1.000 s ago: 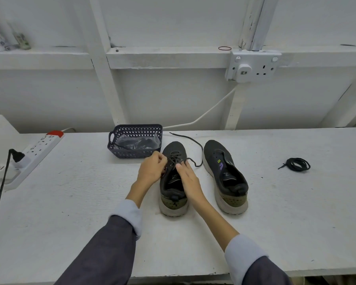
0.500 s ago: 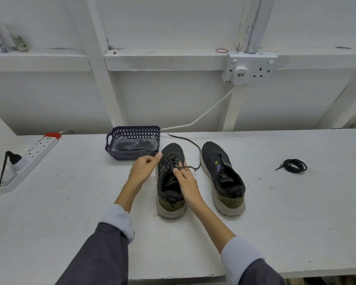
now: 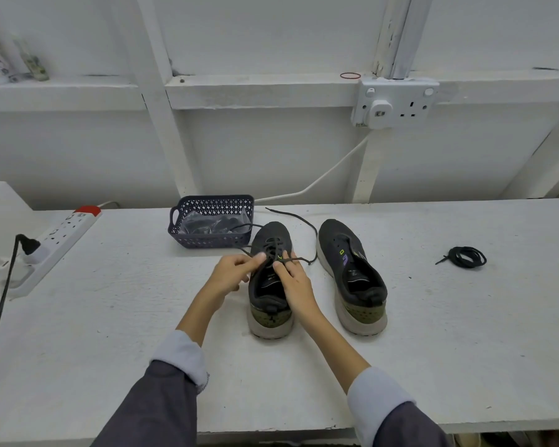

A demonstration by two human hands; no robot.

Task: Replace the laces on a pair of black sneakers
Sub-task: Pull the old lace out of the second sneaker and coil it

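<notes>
Two black sneakers stand heel-toward-me on the white table. The left sneaker (image 3: 270,285) is partly laced with a black lace (image 3: 299,217) whose free ends trail off toward the basket and past the toe. My left hand (image 3: 231,274) pinches the lace at the shoe's left side. On the tongue rests my right hand (image 3: 292,279), pinching the lace where it crosses. The right sneaker (image 3: 352,275) has no lace in it. A coiled black lace (image 3: 465,257) lies on the table far right.
A dark plastic basket (image 3: 212,241) holding plastic-wrapped items stands just behind the left sneaker. A white power strip (image 3: 50,245) with a black plug lies at the left. A wall socket (image 3: 396,103) and white cable are on the back wall.
My left hand has pulled one lace end out to the left, so it now loops toward the basket. My right hand stays on the tongue. The view has tilted slightly.
</notes>
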